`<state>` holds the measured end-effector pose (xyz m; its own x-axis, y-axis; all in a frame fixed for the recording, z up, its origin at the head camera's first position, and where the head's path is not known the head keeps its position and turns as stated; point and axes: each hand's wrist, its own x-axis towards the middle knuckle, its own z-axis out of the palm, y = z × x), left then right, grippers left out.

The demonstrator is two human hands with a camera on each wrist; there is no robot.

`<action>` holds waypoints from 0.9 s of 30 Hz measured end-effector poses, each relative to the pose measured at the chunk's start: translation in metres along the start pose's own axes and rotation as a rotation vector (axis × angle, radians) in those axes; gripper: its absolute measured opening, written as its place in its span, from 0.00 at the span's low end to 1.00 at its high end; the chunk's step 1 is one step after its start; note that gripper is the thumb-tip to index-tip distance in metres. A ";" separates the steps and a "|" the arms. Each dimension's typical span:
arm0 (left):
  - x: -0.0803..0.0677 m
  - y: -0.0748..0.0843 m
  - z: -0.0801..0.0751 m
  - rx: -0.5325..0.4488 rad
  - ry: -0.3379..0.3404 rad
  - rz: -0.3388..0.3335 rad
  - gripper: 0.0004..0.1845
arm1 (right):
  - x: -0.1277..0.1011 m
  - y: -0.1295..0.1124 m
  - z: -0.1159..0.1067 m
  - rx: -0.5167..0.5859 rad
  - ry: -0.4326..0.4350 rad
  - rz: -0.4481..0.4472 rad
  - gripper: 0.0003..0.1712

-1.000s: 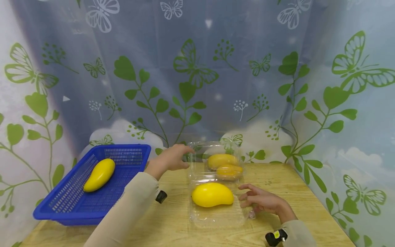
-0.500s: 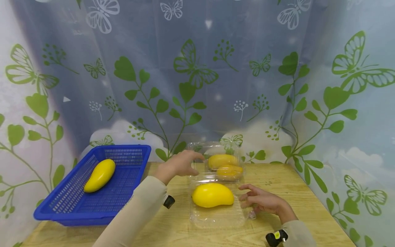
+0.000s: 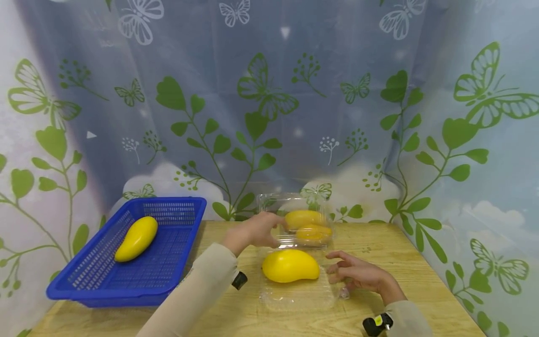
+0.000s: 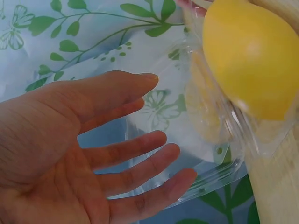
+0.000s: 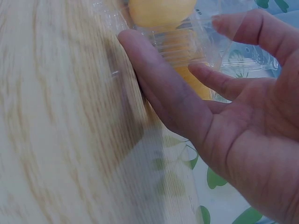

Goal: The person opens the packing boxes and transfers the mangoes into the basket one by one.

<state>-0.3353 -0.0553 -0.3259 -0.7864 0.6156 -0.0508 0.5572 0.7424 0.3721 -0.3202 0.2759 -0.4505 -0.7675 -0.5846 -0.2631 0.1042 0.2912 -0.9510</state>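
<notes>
On the pale wooden worktop (image 3: 379,243) a clear, thin plastic clamshell box (image 3: 296,292) lies open, its hinged lid (image 3: 294,206) standing up at the back and mirroring the smooth, glossy yellow mango (image 3: 290,266) that rests in the tray half. The left hand (image 3: 252,230) reaches toward the lid's left edge with fingers spread and relaxed, holding nothing; the wrist view shows the palm open just beside the lid's rim. The right hand (image 3: 358,274) rests beside the tray's right edge, fingers straight and loosely spread against the ribbed plastic wall. The box looks flimsy and slippery, so handling it well probably means steadying the tray flat with the right hand and taking the lid by its stiffer rim, not the thin middle. A second yellow mango (image 3: 136,238) lies in the blue perforated plastic basket (image 3: 101,285) well apart at the left.
</notes>
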 end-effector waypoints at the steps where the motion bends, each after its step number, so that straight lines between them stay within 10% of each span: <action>1: 0.001 0.000 0.002 -0.005 -0.002 0.000 0.24 | 0.000 0.000 0.000 0.002 0.002 0.001 0.40; 27: 0.017 0.012 0.040 0.071 -0.104 -0.058 0.28 | -0.001 -0.001 0.001 -0.014 0.031 0.014 0.41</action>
<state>-0.3318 -0.0255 -0.3594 -0.7877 0.5927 -0.1679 0.5321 0.7920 0.2994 -0.3191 0.2754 -0.4492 -0.7853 -0.5567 -0.2707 0.1061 0.3098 -0.9449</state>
